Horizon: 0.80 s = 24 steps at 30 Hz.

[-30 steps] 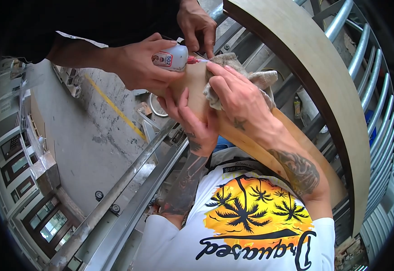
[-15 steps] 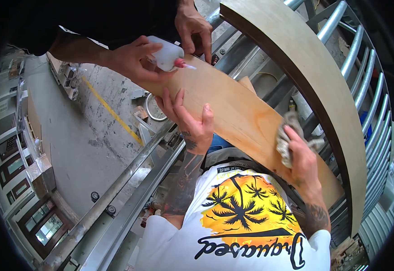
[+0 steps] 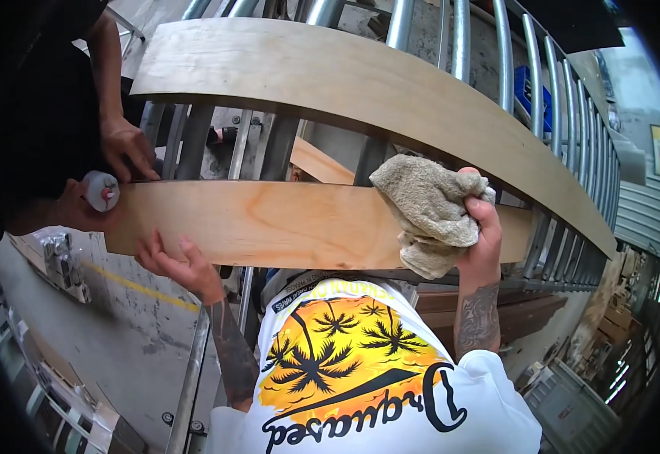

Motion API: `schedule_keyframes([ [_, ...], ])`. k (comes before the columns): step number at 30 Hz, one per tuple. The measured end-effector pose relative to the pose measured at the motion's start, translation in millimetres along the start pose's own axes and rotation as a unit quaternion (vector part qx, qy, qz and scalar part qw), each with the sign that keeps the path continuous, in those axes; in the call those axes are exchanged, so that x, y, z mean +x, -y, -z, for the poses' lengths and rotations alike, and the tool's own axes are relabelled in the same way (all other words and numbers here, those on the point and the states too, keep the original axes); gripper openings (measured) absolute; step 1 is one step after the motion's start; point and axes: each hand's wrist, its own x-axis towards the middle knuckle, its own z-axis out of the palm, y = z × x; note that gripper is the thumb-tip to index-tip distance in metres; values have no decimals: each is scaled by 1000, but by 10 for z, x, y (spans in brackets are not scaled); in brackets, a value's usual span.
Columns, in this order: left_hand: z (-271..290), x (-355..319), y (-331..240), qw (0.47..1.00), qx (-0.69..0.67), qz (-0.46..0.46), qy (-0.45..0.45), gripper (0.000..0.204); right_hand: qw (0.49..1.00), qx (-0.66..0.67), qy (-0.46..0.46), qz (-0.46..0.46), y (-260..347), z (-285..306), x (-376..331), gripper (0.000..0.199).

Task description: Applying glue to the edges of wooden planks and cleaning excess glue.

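A flat wooden board (image 3: 299, 219) lies in front of me, its pale face marked by an orange-brown grain patch. My left hand (image 3: 182, 265) rests at its near edge toward the left end, fingers spread and thumb out, touching the wood. Bunched in my right hand (image 3: 484, 227) is a grey-beige cloth (image 3: 424, 204), which covers part of the board's right half. A co-worker's hand (image 3: 76, 208) at the left holds a white squeeze bottle (image 3: 103, 193) by the board's end. The co-worker's other hand (image 3: 127, 147) is at the far left corner.
A wide curved wooden panel (image 3: 330, 64) arcs beyond the board over metal rollers (image 3: 462, 45). A smaller wood piece (image 3: 318, 163) lies between them. Blue crate (image 3: 530, 98) stands past the rollers. A metal rail (image 3: 194, 378) runs at lower left, above a floor with a yellow line.
My view has turned, so the board now lies nearly level across it. My right hand has brought the cloth up, more spread out. The bottle has shifted to the board's left end.
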Motion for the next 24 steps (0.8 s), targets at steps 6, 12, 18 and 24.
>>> schedule_keyframes([
  [6, 40, -111, 200, 999, -27, -9, -14, 49, 893, -407, -94, 168, -10, 40, -46, 38],
  [12, -3, -143, 17, 1000, 23, -8, 7, 49, 737, -627, 88, 238, -227, -24, 10, 33],
  [18, 86, -94, -73, 998, 56, 10, 33, 49, 678, -660, 105, 307, -516, 53, 102, 33],
  [24, 106, -61, -78, 997, 63, 16, 42, 50, 688, -655, 101, 296, -544, 44, 109, 30],
])
